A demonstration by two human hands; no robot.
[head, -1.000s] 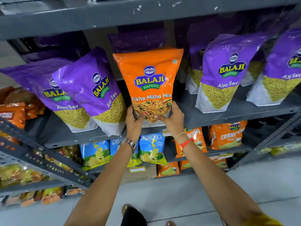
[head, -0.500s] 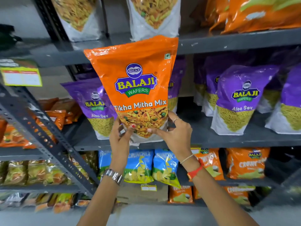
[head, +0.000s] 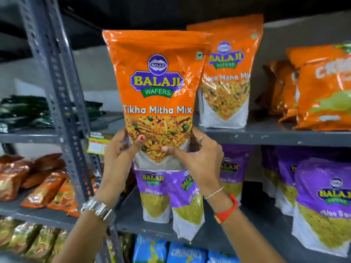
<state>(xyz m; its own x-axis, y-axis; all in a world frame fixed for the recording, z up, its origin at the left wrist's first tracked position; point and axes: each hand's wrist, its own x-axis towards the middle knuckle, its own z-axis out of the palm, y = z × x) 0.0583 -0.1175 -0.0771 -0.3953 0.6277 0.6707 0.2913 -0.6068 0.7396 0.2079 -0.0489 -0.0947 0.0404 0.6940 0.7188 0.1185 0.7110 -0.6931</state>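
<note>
An orange Balaji Tikha Mitha Mix bag (head: 157, 76) stands upright in the air in front of the grey upper shelf (head: 266, 134). My left hand (head: 119, 158) grips its lower left corner, thumb on the front. My right hand (head: 199, 160) grips the lower right corner, thumb on the front and fingers behind. A second bag of the same mix (head: 229, 80) stands on the upper shelf just behind and to the right.
Purple Aloo Sev bags (head: 322, 202) fill the shelf below. Orange snack bags (head: 322, 88) lie at the upper right. A perforated grey upright (head: 62, 103) stands at the left, with orange packets (head: 38, 179) and dark green packets (head: 24, 112) beyond. Blue Crunchex bags (head: 186, 253) sit lowest.
Both hands have lifted the orange bag from the purple-bag shelf up to the shelf above. The view has tilted upward with it.
</note>
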